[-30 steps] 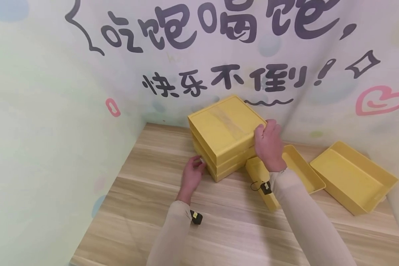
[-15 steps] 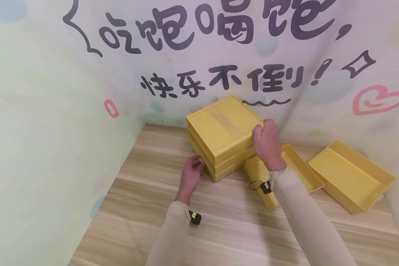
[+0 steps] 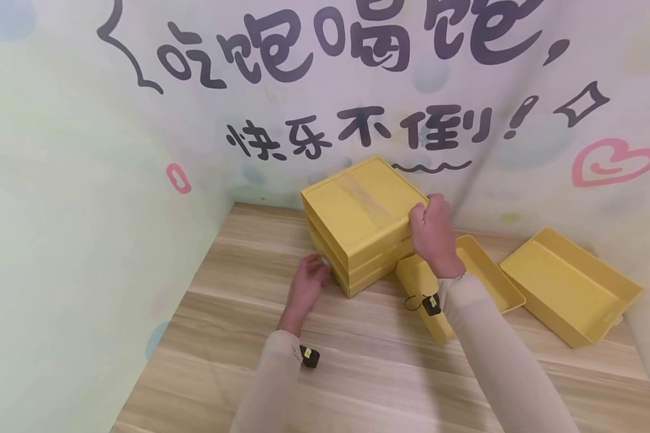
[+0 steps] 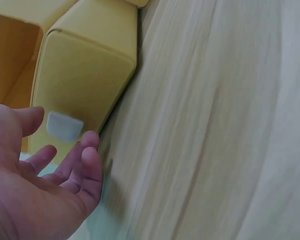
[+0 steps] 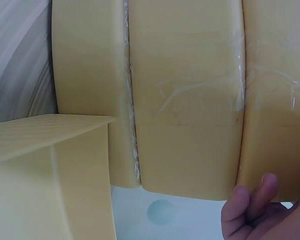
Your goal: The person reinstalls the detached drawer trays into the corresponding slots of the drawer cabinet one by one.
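Three stacked yellow plastic bins (image 3: 360,225) look light, stiff and smooth; our right hand (image 3: 432,234) clamps the top corner, our left hand (image 3: 305,287) rests slack-fingered at the base.

The stacked yellow boxes (image 3: 363,222) at frame centre look like matt, smooth plastic with glossy clear tape across the top, the table (image 3: 238,337) below shows pale wood grain, and the sleeves (image 3: 498,361) look like soft cloth.

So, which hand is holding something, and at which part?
The right hand grips the yellow drawer unit at its top right corner. The left hand holds nothing.
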Demonstrator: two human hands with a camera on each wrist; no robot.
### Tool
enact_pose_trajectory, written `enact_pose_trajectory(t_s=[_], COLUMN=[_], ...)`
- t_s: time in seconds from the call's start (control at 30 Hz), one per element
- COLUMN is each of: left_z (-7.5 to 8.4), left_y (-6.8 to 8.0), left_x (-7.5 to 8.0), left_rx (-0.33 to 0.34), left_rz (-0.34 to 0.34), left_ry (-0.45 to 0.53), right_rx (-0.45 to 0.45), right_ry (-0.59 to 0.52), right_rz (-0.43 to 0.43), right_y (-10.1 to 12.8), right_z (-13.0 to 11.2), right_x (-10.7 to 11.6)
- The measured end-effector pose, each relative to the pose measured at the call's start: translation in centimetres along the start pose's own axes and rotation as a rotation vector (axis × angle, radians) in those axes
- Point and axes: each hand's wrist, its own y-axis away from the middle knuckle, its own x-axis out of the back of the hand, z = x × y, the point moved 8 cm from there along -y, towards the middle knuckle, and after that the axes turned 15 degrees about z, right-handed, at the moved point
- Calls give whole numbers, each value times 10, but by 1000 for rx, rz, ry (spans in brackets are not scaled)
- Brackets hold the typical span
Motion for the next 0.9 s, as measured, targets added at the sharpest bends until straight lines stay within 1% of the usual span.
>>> enact_pose_trajectory(t_s=[0.07, 0.13, 0.2, 0.33, 0.47, 0.5, 0.6, 0.67, 0.8, 0.9], left_z=[2, 3, 5, 10, 19, 21, 32, 41, 59, 75], left_y=[-2, -4, -6, -13, -19, -20, -22, -23, -23, -23], left_x=[8, 17, 26, 42, 56, 60, 69, 74, 82, 87], left_rx=[-11, -13, -10, 10, 7, 4, -13, -33, -87, -145], left_rz=[20, 42, 62, 99, 128, 136, 155, 174, 222, 252], left_ry=[-25, -20, -6, 45, 94, 90, 91, 71, 49, 33], right_rx=[4, 14, 20, 16, 5, 4, 7, 10, 13, 15], right_ry=[-24, -50, -75, -90, -90, -94, -95, -97, -98, -109], right_rz=[-10, -20, -29, -52, -73, -75, -86, -92, -102, -110], right_y=[-1, -1, -2, -2, -2, -2, -2, -2, -4, -5], right_z=[-1, -2, -3, -3, -2, -1, -1, -2, -2, -3], right_x=[0, 0, 0, 0, -1, -1, -1, -1, -1, -1])
